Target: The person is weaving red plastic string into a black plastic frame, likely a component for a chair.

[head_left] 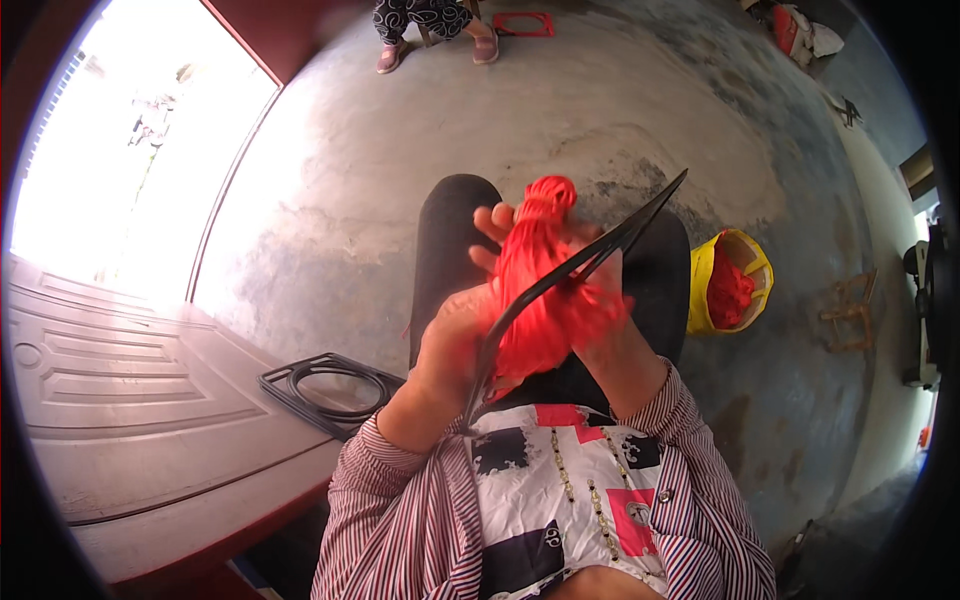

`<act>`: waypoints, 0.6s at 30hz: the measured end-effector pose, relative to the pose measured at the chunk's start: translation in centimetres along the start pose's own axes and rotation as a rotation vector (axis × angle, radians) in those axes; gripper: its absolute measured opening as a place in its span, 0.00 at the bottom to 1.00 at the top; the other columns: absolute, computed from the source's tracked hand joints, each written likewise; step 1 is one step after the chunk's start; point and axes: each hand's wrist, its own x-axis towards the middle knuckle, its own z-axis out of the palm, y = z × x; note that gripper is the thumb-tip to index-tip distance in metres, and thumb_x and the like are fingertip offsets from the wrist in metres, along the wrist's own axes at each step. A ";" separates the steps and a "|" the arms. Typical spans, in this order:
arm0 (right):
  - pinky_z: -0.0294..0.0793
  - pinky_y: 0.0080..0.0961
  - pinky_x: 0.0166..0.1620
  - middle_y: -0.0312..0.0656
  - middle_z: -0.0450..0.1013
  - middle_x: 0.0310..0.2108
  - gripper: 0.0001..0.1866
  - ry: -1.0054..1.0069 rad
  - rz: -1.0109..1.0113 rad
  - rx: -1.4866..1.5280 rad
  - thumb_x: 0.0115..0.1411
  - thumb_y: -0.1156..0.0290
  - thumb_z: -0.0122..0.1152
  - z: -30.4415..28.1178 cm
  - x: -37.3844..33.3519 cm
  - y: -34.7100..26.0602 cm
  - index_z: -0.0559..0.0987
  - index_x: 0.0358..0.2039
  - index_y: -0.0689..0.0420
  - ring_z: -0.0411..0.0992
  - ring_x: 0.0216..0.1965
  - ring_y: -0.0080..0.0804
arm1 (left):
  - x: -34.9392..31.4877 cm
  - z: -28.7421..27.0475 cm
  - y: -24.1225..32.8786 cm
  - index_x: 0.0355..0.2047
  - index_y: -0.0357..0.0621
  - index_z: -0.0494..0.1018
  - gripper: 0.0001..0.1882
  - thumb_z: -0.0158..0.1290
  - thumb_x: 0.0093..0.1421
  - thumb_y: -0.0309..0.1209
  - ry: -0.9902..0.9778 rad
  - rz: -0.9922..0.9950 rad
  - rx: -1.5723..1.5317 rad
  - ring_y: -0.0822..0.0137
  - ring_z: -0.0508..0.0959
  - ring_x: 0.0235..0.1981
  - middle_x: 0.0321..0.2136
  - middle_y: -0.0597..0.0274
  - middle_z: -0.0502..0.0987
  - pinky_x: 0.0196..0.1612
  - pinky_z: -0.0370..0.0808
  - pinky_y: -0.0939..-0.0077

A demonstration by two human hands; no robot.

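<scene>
In front of my lap is a bundle of soft red cord or strips (540,260), gathered tight near its top and fanning out loosely below. My right hand (605,315) supports it from behind and the right, and the fingertips at its left edge appear to be this hand's. My left hand (460,325) closes on the bundle's lower left side; its fingers are mostly hidden and blurred. Across the bundle slants a long dark curved piece (560,270), pointed at its upper right end, with a second thin bar beside it. What kind of thing it is, I cannot make out.
A yellow bucket (702,290) with red material inside stands right of my knee. Black frames (335,372) with an oval ring lie at my left beside a pale panelled door-like surface (150,400). Ahead are another person's feet (485,48) and a red frame (523,24) on the floor.
</scene>
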 end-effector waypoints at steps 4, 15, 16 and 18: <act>0.68 0.47 0.60 0.53 0.73 0.47 0.23 0.009 -0.248 -0.185 0.62 0.59 0.53 -5.8 1.2 -0.8 0.72 0.50 0.65 0.71 0.52 0.47 | 0.4 0.1 0.5 0.48 0.29 0.70 0.27 0.38 0.67 0.45 -0.142 -0.091 -0.272 0.68 0.70 0.16 0.28 0.49 0.75 0.17 0.67 0.78; 0.72 0.37 0.43 0.41 0.71 0.24 0.20 -0.531 -0.184 0.031 0.65 0.55 0.50 -0.9 -5.1 -6.7 0.64 0.45 0.58 0.72 0.22 0.33 | 1.3 -3.4 1.1 0.45 0.40 0.71 0.13 0.53 0.63 0.33 0.037 0.048 -0.184 0.73 0.66 0.15 0.28 0.51 0.72 0.09 0.57 0.84; 0.71 0.36 0.41 0.39 0.70 0.21 0.20 -0.491 -0.213 -0.051 0.65 0.53 0.48 -0.5 -5.4 -6.8 0.63 0.44 0.57 0.69 0.18 0.30 | 1.5 -3.9 0.9 0.46 0.40 0.71 0.13 0.54 0.62 0.31 0.008 0.056 -0.200 0.73 0.67 0.15 0.28 0.51 0.72 0.09 0.56 0.85; 0.70 0.35 0.40 0.40 0.70 0.22 0.19 -0.415 -0.205 -0.122 0.65 0.55 0.51 0.3 -6.5 -5.6 0.62 0.44 0.57 0.69 0.17 0.30 | 1.2 -3.4 1.5 0.48 0.43 0.69 0.15 0.56 0.60 0.28 0.069 0.030 -0.210 0.72 0.67 0.15 0.27 0.53 0.71 0.09 0.56 0.85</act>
